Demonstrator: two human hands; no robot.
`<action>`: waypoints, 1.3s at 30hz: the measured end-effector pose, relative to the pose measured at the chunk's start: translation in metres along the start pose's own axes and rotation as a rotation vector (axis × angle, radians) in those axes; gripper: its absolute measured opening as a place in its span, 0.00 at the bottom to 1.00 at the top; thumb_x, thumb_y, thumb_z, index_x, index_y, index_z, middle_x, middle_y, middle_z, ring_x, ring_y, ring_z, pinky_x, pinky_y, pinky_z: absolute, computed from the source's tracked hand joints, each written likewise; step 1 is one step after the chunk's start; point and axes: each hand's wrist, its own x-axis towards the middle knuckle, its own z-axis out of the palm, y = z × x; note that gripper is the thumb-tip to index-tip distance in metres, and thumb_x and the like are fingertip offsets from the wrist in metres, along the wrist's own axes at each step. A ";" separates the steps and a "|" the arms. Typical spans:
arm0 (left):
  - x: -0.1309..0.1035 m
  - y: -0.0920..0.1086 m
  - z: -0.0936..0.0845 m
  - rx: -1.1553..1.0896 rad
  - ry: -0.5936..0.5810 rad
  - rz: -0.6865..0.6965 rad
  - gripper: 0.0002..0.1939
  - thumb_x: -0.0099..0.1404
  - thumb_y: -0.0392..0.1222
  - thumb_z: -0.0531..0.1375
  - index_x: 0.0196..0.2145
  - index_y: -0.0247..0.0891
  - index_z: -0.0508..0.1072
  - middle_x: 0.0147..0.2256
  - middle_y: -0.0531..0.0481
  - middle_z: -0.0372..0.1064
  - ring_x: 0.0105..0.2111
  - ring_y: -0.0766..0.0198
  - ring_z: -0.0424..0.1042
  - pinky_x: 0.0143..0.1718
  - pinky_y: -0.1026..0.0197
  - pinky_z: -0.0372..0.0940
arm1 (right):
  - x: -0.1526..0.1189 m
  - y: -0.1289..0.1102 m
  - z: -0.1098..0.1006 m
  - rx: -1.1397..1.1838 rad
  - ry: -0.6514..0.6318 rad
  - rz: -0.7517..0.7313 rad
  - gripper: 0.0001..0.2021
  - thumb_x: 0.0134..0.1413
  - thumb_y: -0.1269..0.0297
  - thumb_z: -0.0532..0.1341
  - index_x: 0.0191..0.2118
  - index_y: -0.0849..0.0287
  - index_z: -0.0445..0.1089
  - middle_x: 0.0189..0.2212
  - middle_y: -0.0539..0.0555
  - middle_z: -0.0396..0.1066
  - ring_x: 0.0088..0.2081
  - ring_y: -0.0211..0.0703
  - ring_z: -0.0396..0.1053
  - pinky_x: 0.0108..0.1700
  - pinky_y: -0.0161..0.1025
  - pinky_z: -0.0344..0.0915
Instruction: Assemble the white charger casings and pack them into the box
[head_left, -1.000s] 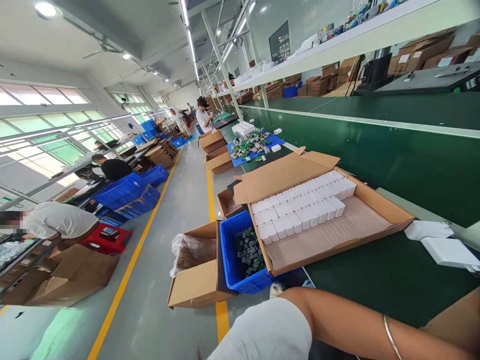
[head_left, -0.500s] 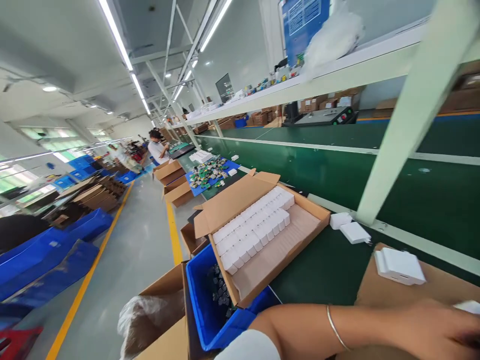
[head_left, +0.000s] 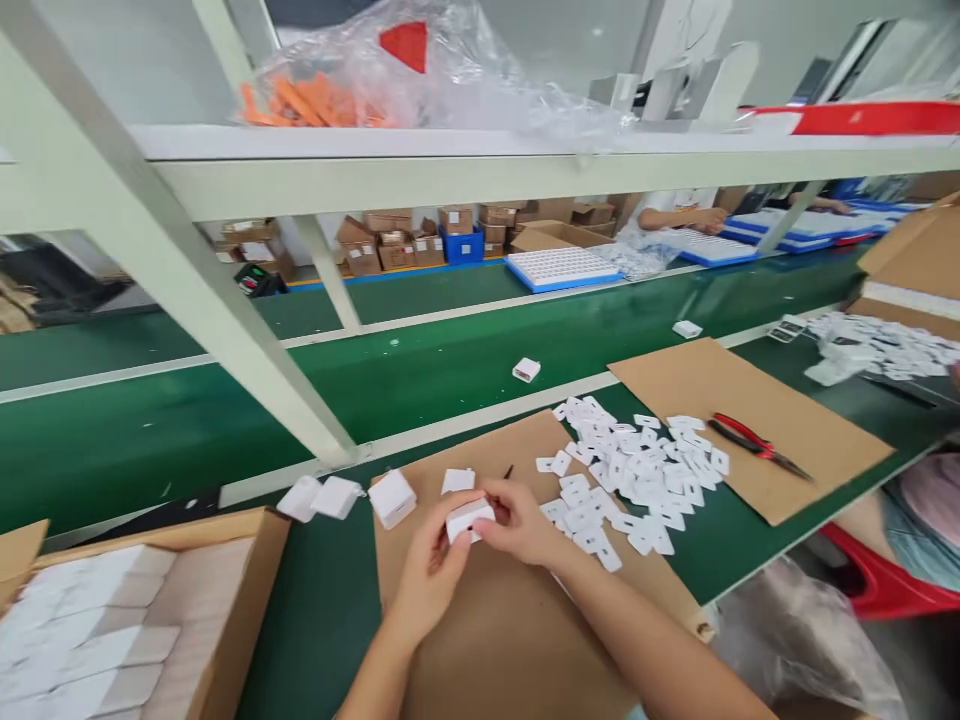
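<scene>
A small white plastic case point(head_left: 466, 517) is held between my two hands above the brown cardboard sheet point(head_left: 495, 630). The fingers and thumb of my left hand point(head_left: 433, 568) grip it from the left. On its other side, my right hand point(head_left: 519, 522) closes its thumb and fingertips on the right end. Just beyond my fingers stands another white case point(head_left: 457, 481), and a larger white block-shaped case point(head_left: 392, 498) is to its left. Many flat white plates with cut-outs point(head_left: 637, 470) lie heaped to the right of my right hand. A thin dark tool tip point(head_left: 509, 471) shows behind that hand.
An open carton point(head_left: 247, 590) with rows of white cases is at left. Red-and-black pliers point(head_left: 757, 445) rest on a second cardboard sheet point(head_left: 817, 440). Loose cases point(head_left: 527, 370) sit on the green belt point(head_left: 435, 360). A slanted post point(head_left: 225, 310) supports the shelf. Co-workers' arms point(head_left: 679, 218) are across.
The view has swung right, from the aisle and carton to the work spot. An arm stretched to the right edge before; now both hands are together on a white case.
</scene>
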 end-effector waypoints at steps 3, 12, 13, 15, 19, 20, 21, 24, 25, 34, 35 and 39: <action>0.000 0.000 0.000 0.037 0.012 -0.013 0.18 0.73 0.50 0.56 0.57 0.45 0.72 0.55 0.44 0.71 0.53 0.54 0.73 0.53 0.57 0.70 | -0.002 -0.003 -0.001 0.033 0.001 -0.024 0.21 0.52 0.44 0.64 0.27 0.57 0.58 0.23 0.45 0.55 0.26 0.35 0.50 0.28 0.35 0.48; 0.002 -0.003 0.002 0.106 0.081 -0.089 0.21 0.75 0.54 0.50 0.53 0.43 0.75 0.51 0.44 0.74 0.51 0.54 0.73 0.52 0.54 0.69 | -0.005 -0.007 -0.005 -0.051 -0.023 0.065 0.22 0.61 0.44 0.57 0.27 0.57 0.58 0.24 0.45 0.53 0.28 0.35 0.50 0.30 0.36 0.48; 0.003 -0.004 0.003 0.105 0.102 -0.094 0.21 0.75 0.55 0.50 0.51 0.42 0.76 0.50 0.44 0.74 0.49 0.54 0.73 0.51 0.54 0.69 | -0.006 -0.010 -0.005 -0.055 -0.028 0.096 0.23 0.62 0.42 0.56 0.26 0.57 0.58 0.24 0.45 0.52 0.27 0.36 0.50 0.30 0.36 0.48; 0.005 -0.005 0.005 0.098 0.155 -0.130 0.22 0.74 0.57 0.50 0.49 0.41 0.77 0.47 0.44 0.75 0.45 0.55 0.74 0.47 0.55 0.71 | -0.004 -0.018 -0.012 -0.102 -0.090 0.175 0.25 0.62 0.40 0.56 0.26 0.57 0.58 0.23 0.45 0.54 0.27 0.36 0.51 0.29 0.36 0.48; 0.004 -0.007 0.008 0.084 0.276 -0.231 0.26 0.73 0.61 0.48 0.46 0.41 0.77 0.42 0.44 0.75 0.37 0.56 0.73 0.35 0.58 0.70 | 0.035 -0.028 -0.063 -0.305 -0.323 0.283 0.27 0.65 0.37 0.49 0.30 0.56 0.66 0.28 0.49 0.68 0.30 0.41 0.64 0.32 0.37 0.56; 0.004 -0.007 0.008 0.099 0.297 -0.243 0.26 0.72 0.62 0.49 0.45 0.41 0.77 0.42 0.44 0.75 0.38 0.56 0.73 0.36 0.58 0.70 | 0.052 -0.025 -0.082 -0.382 -0.230 0.301 0.28 0.66 0.37 0.47 0.32 0.55 0.68 0.30 0.50 0.71 0.32 0.43 0.67 0.34 0.38 0.59; 0.003 -0.007 0.009 0.116 0.310 -0.250 0.26 0.72 0.62 0.49 0.45 0.41 0.77 0.42 0.44 0.75 0.39 0.55 0.73 0.37 0.58 0.70 | 0.071 -0.020 -0.104 -0.494 -0.074 0.316 0.27 0.66 0.37 0.45 0.37 0.54 0.70 0.35 0.52 0.73 0.36 0.45 0.69 0.37 0.39 0.61; 0.001 -0.008 0.011 0.125 0.308 -0.261 0.26 0.71 0.62 0.50 0.46 0.41 0.78 0.44 0.44 0.76 0.42 0.54 0.74 0.41 0.56 0.71 | 0.127 0.006 -0.167 -0.930 0.375 0.402 0.24 0.65 0.44 0.53 0.58 0.53 0.63 0.54 0.59 0.69 0.52 0.53 0.68 0.51 0.44 0.64; 0.000 -0.008 0.012 0.115 0.298 -0.263 0.26 0.71 0.62 0.50 0.46 0.41 0.78 0.45 0.43 0.76 0.42 0.53 0.74 0.42 0.56 0.71 | 0.141 0.014 -0.185 -0.989 0.410 0.425 0.29 0.63 0.47 0.57 0.64 0.54 0.58 0.62 0.63 0.62 0.59 0.58 0.64 0.55 0.48 0.61; 0.004 -0.019 0.010 0.222 0.260 -0.180 0.24 0.70 0.61 0.53 0.44 0.43 0.79 0.45 0.44 0.79 0.42 0.49 0.78 0.38 0.55 0.73 | 0.155 0.038 -0.225 -1.119 0.200 0.350 0.24 0.62 0.63 0.62 0.63 0.60 0.65 0.56 0.64 0.69 0.54 0.54 0.69 0.55 0.44 0.64; 0.006 -0.020 0.009 0.240 0.280 -0.164 0.23 0.70 0.61 0.53 0.44 0.43 0.79 0.45 0.44 0.79 0.42 0.49 0.77 0.37 0.56 0.73 | 0.152 0.039 -0.217 -1.110 0.166 0.308 0.25 0.62 0.63 0.63 0.63 0.59 0.65 0.57 0.63 0.69 0.55 0.53 0.69 0.57 0.44 0.63; 0.010 -0.020 0.007 0.278 0.325 -0.123 0.22 0.71 0.60 0.52 0.45 0.45 0.79 0.45 0.46 0.78 0.42 0.51 0.76 0.38 0.57 0.72 | 0.128 0.038 -0.176 -1.034 -0.046 0.126 0.26 0.60 0.60 0.66 0.62 0.50 0.66 0.59 0.54 0.69 0.59 0.48 0.65 0.62 0.42 0.59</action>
